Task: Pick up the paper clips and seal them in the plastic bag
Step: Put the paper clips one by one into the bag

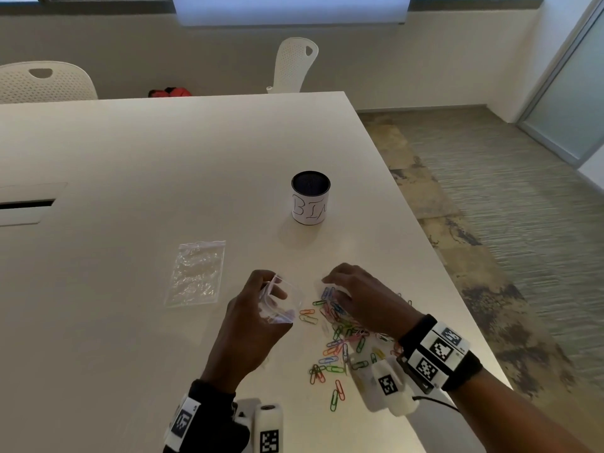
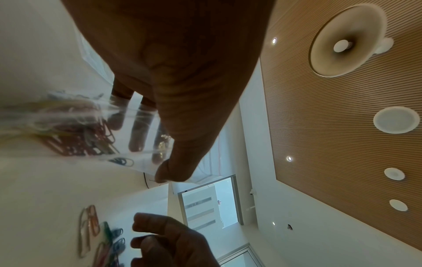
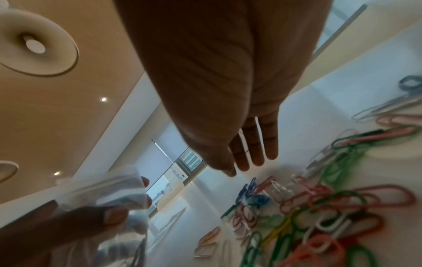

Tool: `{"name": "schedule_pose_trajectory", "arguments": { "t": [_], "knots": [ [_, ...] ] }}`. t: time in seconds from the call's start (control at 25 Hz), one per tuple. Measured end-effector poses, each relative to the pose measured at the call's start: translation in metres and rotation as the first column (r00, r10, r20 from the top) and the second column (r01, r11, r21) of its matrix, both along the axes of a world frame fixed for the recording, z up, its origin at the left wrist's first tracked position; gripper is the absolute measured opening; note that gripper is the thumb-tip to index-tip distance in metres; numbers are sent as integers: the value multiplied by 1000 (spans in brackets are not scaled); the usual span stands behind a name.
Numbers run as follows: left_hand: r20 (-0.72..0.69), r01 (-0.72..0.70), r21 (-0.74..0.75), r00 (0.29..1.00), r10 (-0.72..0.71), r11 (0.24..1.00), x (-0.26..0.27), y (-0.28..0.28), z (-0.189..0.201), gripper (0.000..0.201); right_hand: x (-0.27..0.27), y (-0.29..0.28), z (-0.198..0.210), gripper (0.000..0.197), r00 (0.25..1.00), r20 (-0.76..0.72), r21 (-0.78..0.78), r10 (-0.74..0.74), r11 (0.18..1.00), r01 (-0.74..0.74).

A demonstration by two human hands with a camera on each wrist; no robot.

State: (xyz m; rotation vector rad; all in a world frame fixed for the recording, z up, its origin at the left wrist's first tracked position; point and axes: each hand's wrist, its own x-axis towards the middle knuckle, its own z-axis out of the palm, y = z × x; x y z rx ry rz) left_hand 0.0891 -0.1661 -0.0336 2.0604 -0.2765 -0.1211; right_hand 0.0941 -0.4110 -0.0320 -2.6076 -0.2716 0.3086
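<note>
Paper clips near table edge, seemingly.

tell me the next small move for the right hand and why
Probably pinch up a few paper clips from the pile under the right hand: its fingers hover spread over them, holding nothing, while the left hand holds the plastic bag open alongside.
</note>
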Motion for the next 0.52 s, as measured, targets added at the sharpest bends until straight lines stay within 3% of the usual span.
{"name": "schedule_pose_trajectory", "arguments": {
  "t": [0.12,0.24,0.4,0.52],
  "knots": [
    [2,1,3,1000,-1,1000,0,1,1,51,-2,1,2,31,989,-49,-85,141,986,-145],
    [8,5,8,1000,-5,1000,1,3,1,52,-9,0,13,34,978,-113,-91,174,979,-185],
    [10,3,19,1000,-3,1000,1,6,0,53,-18,-6,13,94,974,-104,-267,202,938,-223],
    [8,10,15,1000,-10,1000,1,6,1,53,-22,-3,4,90,972,-104,-264,210,937,-230]
  ]
}}
